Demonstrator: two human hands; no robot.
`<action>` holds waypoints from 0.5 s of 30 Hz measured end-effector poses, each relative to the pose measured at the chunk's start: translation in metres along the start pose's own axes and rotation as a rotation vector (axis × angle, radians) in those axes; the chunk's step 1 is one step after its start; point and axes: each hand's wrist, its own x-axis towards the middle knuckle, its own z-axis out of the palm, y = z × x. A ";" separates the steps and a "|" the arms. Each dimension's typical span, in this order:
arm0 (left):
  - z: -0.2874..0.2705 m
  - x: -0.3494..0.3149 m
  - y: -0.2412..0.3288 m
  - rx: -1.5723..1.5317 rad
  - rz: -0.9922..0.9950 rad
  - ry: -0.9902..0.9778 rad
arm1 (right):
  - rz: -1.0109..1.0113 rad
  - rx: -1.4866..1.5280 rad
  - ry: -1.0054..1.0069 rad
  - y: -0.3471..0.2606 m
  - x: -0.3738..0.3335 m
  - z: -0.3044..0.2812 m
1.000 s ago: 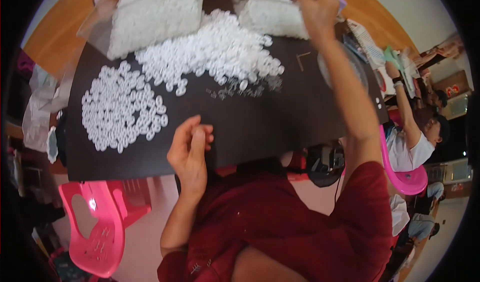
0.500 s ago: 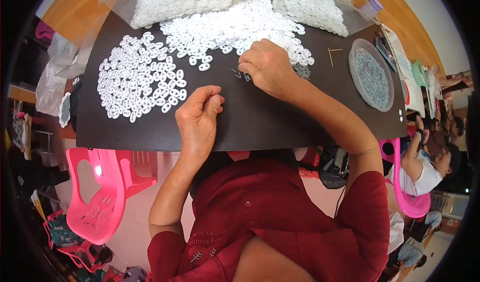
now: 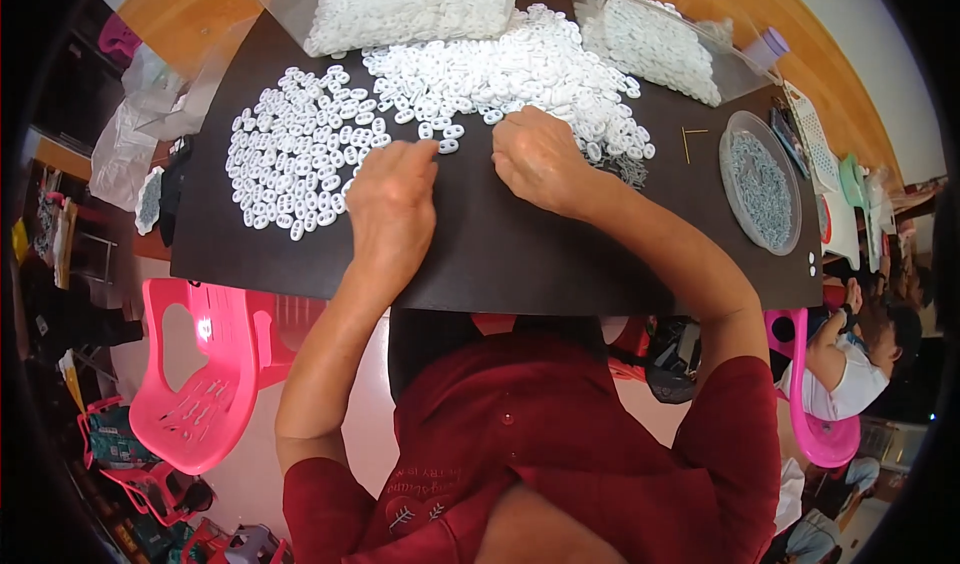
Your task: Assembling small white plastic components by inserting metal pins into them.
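My left hand [image 3: 393, 207] is at the right edge of a spread of small white oval two-hole plastic pieces [image 3: 300, 154], its fingers curled. Beside its fingertips lie a few loose white pieces [image 3: 448, 146]; whether one is in its grip is hidden. My right hand [image 3: 540, 159] is closed over the table just in front of a big heap of the same pieces [image 3: 490, 69]. What its fingers hold, if anything, does not show. Partly behind the right wrist lies a small pile of grey metal screws [image 3: 628, 171].
Two clear bins [image 3: 410, 9] [image 3: 655, 44] of white pieces stand at the back. On the right are a round clear tub [image 3: 765, 189] of screws and two thin brass-coloured sticks [image 3: 687, 144]. A pink chair [image 3: 195, 384] stands left of the dark table [image 3: 520, 264].
My left hand has moved forward and turned palm down beside the loose white pieces. The right hand has drawn slightly back from the grey screws. The whole view has shifted a little.
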 end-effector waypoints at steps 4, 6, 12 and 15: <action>0.017 0.014 -0.003 0.153 0.282 -0.024 | 0.021 0.072 0.094 -0.001 -0.002 -0.018; 0.024 0.014 -0.008 0.214 0.360 -0.059 | 0.119 0.165 0.162 0.001 -0.006 -0.032; 0.015 0.002 -0.012 0.296 0.380 -0.201 | 0.190 0.231 0.180 0.004 -0.029 -0.053; 0.012 0.000 -0.013 0.300 0.355 -0.200 | 0.253 0.248 0.170 0.002 -0.038 -0.056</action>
